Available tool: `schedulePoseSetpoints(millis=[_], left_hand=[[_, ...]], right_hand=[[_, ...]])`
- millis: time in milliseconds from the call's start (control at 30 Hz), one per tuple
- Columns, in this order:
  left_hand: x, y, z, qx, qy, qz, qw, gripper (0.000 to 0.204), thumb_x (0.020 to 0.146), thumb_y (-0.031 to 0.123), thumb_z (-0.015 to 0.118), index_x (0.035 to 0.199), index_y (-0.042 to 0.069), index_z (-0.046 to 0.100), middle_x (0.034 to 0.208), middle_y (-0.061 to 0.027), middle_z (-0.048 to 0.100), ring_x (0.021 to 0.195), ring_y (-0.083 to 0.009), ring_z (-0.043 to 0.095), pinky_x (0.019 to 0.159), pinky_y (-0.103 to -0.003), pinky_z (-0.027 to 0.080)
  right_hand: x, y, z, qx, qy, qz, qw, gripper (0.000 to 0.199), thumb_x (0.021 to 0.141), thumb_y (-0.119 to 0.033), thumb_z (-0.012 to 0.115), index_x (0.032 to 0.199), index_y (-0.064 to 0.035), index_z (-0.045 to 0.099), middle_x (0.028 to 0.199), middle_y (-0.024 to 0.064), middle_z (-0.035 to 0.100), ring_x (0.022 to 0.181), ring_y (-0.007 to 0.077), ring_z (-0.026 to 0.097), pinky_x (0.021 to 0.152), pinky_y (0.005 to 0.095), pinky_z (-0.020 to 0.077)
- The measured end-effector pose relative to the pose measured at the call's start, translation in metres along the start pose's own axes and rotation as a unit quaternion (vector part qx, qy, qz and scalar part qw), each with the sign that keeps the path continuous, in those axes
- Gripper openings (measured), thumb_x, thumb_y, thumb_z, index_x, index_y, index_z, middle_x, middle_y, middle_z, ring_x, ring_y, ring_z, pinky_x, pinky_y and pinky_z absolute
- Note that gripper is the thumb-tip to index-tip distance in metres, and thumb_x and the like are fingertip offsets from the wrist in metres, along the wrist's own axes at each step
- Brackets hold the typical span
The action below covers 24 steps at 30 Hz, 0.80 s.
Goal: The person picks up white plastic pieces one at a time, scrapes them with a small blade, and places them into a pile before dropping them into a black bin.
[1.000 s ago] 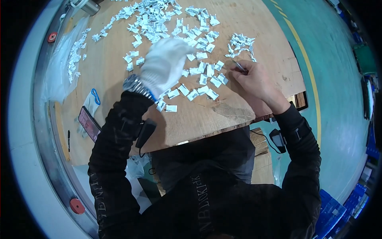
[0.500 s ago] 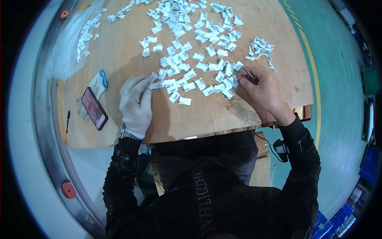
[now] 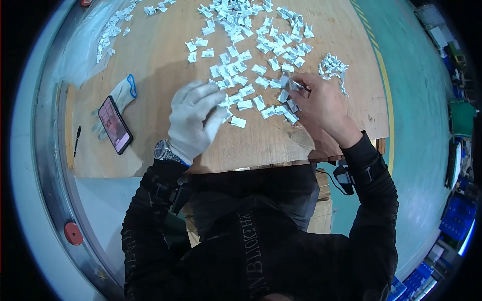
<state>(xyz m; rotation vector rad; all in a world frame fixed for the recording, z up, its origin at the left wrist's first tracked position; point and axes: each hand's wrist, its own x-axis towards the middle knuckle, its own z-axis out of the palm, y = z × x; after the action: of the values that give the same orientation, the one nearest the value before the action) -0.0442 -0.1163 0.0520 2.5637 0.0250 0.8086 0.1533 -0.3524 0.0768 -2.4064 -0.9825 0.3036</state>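
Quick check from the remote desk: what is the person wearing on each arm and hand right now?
The left hand wears a white knit glove, with a silver metal wristwatch just below its cuff. The right hand is bare. Both arms are in long black sleeves; the right sleeve has a small dark strap or tab near the wrist.

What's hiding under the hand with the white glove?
The gloved left hand lies on the wooden board. Small white packets poke out by its fingertips. Whether more packets lie beneath the palm cannot be seen; the glove covers that spot.
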Motion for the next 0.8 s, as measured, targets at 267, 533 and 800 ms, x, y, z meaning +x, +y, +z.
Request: schedulePoseSetpoints(millis=[267,533,800], left_hand=[[-0.011,-0.020,0.009,0.024,0.093,-0.083,0.992,0.029,0.085,-0.003,0.071,0.108,0.014,0.074,0.111,-0.0090,0.073,0.112,-0.0341,0.066,0.100,-0.044,0.049],[-0.018,-0.025,0.012,0.045,0.107,-0.119,0.986,0.034,0.085,-0.005,0.065,0.110,0.016,0.074,0.108,-0.0075,0.073,0.106,-0.0320,0.067,0.096,-0.043,0.050],[-0.019,-0.033,0.015,0.004,0.123,-0.174,0.977,0.032,0.087,-0.003,0.065,0.111,0.016,0.074,0.112,-0.0099,0.073,0.107,-0.0321,0.066,0.095,-0.044,0.051]], right_hand=[[0.003,0.010,0.008,0.078,0.038,-0.020,0.996,0.032,0.090,-0.011,0.074,0.121,-0.0021,0.072,0.094,0.0087,0.075,0.073,0.0141,0.067,0.068,0.0292,0.0545],[-0.026,0.042,-0.012,0.186,0.059,0.050,0.980,0.024,0.090,-0.005,0.072,0.112,0.0038,0.070,0.091,0.0043,0.069,0.080,0.0100,0.061,0.072,0.0272,0.0497],[-0.080,0.047,-0.007,0.035,0.007,-0.003,0.999,0.025,0.085,0.002,0.071,0.110,0.0010,0.069,0.089,0.0061,0.060,0.080,0.0146,0.058,0.072,0.0290,0.0487]])
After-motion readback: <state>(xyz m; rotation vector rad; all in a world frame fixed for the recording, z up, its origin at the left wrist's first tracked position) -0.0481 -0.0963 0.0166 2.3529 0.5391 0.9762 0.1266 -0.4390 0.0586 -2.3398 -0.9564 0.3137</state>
